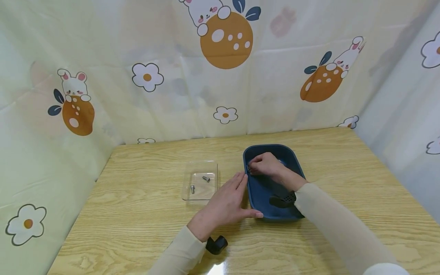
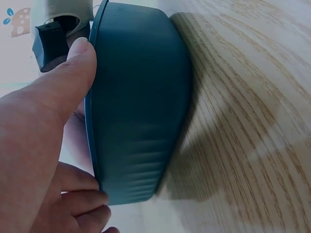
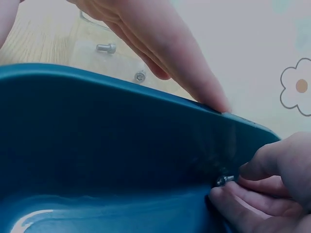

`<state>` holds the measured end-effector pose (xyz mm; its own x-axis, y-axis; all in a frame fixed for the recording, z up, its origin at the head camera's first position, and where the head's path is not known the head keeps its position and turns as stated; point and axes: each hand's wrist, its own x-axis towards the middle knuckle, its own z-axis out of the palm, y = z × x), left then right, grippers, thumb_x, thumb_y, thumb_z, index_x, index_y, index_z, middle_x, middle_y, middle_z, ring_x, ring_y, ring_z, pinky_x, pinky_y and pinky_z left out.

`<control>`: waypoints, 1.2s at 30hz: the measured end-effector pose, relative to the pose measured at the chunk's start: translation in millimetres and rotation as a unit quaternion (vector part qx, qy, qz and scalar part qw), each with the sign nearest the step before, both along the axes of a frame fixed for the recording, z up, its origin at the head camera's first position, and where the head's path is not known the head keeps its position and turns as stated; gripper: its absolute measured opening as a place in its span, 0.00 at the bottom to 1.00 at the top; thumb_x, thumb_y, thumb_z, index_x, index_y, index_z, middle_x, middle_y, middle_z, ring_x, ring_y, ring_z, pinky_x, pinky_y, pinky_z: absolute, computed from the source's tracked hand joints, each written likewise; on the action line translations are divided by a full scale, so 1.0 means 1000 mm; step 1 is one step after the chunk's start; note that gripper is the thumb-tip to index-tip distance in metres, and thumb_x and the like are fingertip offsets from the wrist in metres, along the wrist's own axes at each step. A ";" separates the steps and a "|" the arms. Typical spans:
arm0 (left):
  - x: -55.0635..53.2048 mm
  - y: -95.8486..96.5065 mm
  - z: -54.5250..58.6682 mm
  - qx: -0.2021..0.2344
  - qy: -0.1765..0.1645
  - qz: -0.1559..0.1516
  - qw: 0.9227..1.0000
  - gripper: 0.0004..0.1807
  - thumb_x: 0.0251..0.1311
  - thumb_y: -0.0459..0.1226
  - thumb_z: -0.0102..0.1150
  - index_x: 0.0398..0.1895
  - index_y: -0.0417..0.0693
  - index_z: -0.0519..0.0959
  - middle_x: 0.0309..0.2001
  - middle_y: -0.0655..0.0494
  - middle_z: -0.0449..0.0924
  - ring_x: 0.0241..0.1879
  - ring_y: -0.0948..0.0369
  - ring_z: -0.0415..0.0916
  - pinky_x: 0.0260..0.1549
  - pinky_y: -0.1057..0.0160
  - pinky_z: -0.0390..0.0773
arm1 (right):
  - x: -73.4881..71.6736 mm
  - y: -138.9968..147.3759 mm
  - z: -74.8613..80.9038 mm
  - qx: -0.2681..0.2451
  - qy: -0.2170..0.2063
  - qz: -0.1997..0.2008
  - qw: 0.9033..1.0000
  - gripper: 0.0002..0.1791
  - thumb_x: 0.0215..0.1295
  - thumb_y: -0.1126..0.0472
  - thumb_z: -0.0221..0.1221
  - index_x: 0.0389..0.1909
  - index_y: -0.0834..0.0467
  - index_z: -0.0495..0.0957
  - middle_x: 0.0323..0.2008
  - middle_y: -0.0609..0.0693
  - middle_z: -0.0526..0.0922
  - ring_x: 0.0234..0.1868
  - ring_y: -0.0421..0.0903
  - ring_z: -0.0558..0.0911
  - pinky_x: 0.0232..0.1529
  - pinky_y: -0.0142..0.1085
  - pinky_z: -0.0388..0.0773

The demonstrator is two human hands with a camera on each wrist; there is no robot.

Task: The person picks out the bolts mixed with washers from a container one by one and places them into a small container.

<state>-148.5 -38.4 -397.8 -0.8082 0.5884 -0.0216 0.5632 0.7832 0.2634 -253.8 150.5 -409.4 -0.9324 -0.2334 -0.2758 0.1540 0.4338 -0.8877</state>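
A dark blue plastic bin (image 1: 277,219) stands on the table. My left hand (image 1: 225,202) rests along its left side, fingers extended at the rim and thumb over the near corner; the left wrist view shows the thumb (image 2: 80,68) on the rim. Inside the bin, my right hand (image 1: 269,167) is by the left wall, its fingertips pinching a small metal socket-head screw (image 3: 223,180). The fingers partly cover this screw. Left of the bin, a clear plastic tray (image 1: 187,172) holds two similar screws, one at the front left (image 1: 192,189) and one farther back (image 1: 206,178).
The wood-grain table (image 1: 137,214) extends on both sides of the bin. A patterned curtain (image 1: 165,110) hangs behind it and along the sides. Dark wrist devices hang under both forearms, the right one (image 1: 283,200) over the bin.
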 end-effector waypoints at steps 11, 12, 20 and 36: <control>0.000 -0.001 0.001 -0.004 0.003 -0.004 1.000 0.61 0.55 0.73 0.50 0.78 0.39 0.49 0.79 0.44 0.47 0.79 0.53 0.46 0.75 0.55 0.58 | -0.002 -0.006 -0.006 -0.046 -0.015 -0.019 0.999 0.17 0.70 0.69 0.53 0.55 0.75 0.75 0.47 0.66 0.84 0.38 0.42 0.86 0.47 0.37 0.86; 0.000 -0.001 0.001 -0.005 0.003 -0.004 1.000 0.61 0.55 0.73 0.50 0.78 0.39 0.49 0.79 0.44 0.47 0.79 0.53 0.46 0.75 0.55 0.58 | -0.002 -0.006 -0.006 -0.047 -0.014 -0.020 0.999 0.17 0.70 0.69 0.53 0.55 0.75 0.75 0.47 0.66 0.84 0.38 0.42 0.86 0.47 0.37 0.86; -0.001 -0.001 0.001 -0.012 0.004 -0.005 1.000 0.61 0.55 0.73 0.49 0.79 0.39 0.48 0.80 0.44 0.46 0.79 0.53 0.45 0.75 0.55 0.57 | -0.004 -0.008 -0.007 -0.049 -0.014 -0.034 0.998 0.16 0.70 0.71 0.54 0.55 0.74 0.74 0.46 0.65 0.84 0.35 0.41 0.86 0.42 0.34 0.86; 0.000 0.001 0.004 -0.020 -0.014 0.010 1.000 0.62 0.54 0.74 0.49 0.79 0.41 0.47 0.80 0.47 0.45 0.80 0.54 0.43 0.76 0.55 0.55 | 0.000 0.001 0.002 -0.089 -0.020 -0.016 0.996 0.20 0.68 0.70 0.53 0.58 0.74 0.74 0.38 0.55 0.85 0.34 0.40 0.85 0.43 0.34 0.85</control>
